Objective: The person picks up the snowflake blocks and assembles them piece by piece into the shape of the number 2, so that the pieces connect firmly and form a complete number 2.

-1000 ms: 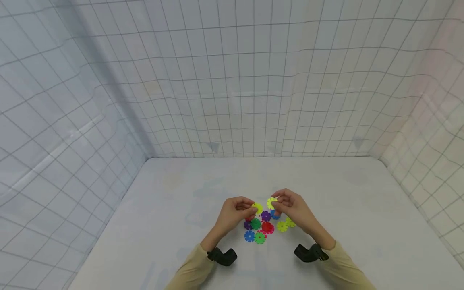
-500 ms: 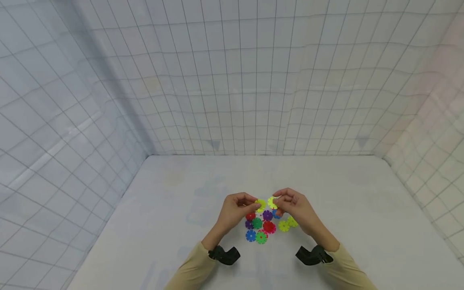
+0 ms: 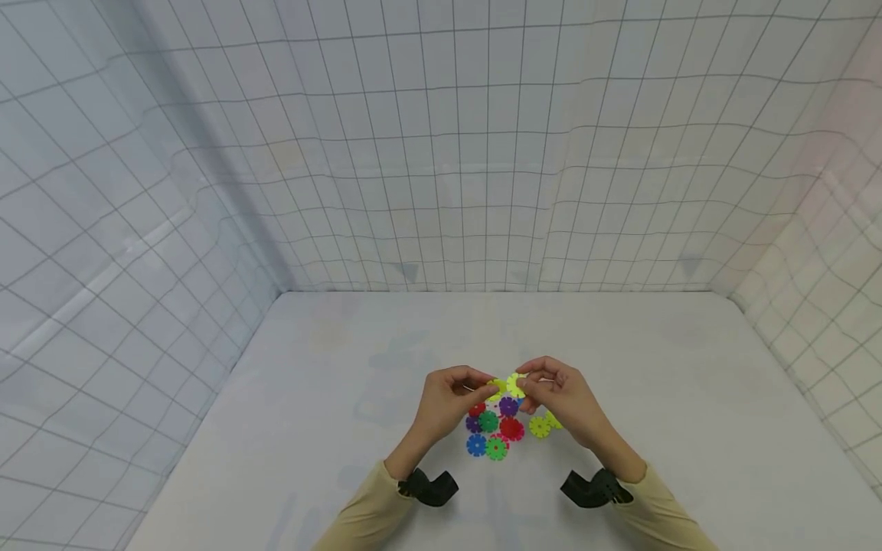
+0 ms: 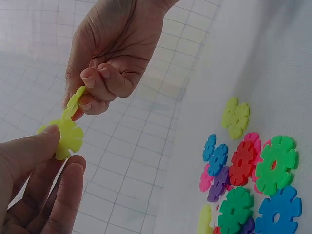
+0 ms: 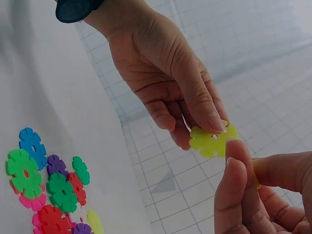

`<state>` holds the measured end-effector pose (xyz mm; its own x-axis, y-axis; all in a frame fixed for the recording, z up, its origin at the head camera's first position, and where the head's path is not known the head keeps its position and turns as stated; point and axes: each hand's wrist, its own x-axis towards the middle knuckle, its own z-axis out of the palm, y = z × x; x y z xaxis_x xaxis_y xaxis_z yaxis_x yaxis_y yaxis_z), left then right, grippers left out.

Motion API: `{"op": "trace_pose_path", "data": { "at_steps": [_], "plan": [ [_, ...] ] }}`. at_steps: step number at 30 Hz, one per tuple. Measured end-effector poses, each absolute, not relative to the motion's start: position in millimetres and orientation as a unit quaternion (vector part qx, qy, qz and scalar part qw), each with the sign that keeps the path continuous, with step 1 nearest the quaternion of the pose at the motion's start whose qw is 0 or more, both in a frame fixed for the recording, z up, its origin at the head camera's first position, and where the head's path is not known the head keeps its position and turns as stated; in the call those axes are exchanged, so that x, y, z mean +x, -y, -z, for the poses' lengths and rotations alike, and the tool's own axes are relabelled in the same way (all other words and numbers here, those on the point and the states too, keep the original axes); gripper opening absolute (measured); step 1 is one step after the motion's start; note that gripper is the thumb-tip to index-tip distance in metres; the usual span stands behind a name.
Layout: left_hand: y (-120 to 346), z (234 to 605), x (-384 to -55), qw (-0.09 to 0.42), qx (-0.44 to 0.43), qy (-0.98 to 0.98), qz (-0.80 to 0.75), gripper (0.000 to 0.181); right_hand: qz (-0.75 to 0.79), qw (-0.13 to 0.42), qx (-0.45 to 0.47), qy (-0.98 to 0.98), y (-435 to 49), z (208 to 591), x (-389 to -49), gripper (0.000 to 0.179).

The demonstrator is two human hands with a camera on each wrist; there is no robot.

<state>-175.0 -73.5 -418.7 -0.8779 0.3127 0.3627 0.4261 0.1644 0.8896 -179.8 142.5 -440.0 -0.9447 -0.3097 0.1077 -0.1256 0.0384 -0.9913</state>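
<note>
Both forearms, in tan sleeves [image 3: 361,505], reach in from the near edge, wrists bent inward so the fingertips face each other. The left hand [image 3: 441,402] pinches a yellow disc [image 4: 70,139], thumb across its face, its other fingers loosely bent. The right hand [image 3: 561,394] pinches a second yellow disc [image 4: 74,100], remaining fingers curled toward the palm. The discs meet edge to edge or nearly so, above the table; whether they interlock I cannot tell.

On the white table [image 3: 331,413], a cluster of coloured discs [image 3: 511,429] lies below the hands, some overlapping. White walls [image 3: 441,153] with grid lines stand behind and on either side.

The left wrist view shows the right hand's disc nearly edge-on and two blue discs [image 4: 217,160] mostly hidden overhead. The right wrist view alone shows a small green disc [image 5: 81,170] beside a red one [image 5: 76,188].
</note>
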Motion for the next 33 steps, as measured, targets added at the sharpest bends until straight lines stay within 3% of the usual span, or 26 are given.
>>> {"op": "trace_pose_path", "data": {
  "at_steps": [11, 22, 33],
  "plan": [
    [72, 416, -171, 0.095, -0.302, 0.734, 0.601, 0.005, 0.707, 0.073, -0.141, -0.689, -138, 435, -175, 0.033],
    [73, 417, -168, 0.154, -0.346, 0.723, 0.577, 0.008, 0.721, 0.097, -0.139, -0.672, -137, 433, -170, 0.026],
    [70, 452, -183, 0.182, -0.332, 0.725, 0.576, 0.014, 0.736, 0.084, -0.134, -0.658, -132, 435, -170, 0.025]
  ]
}}
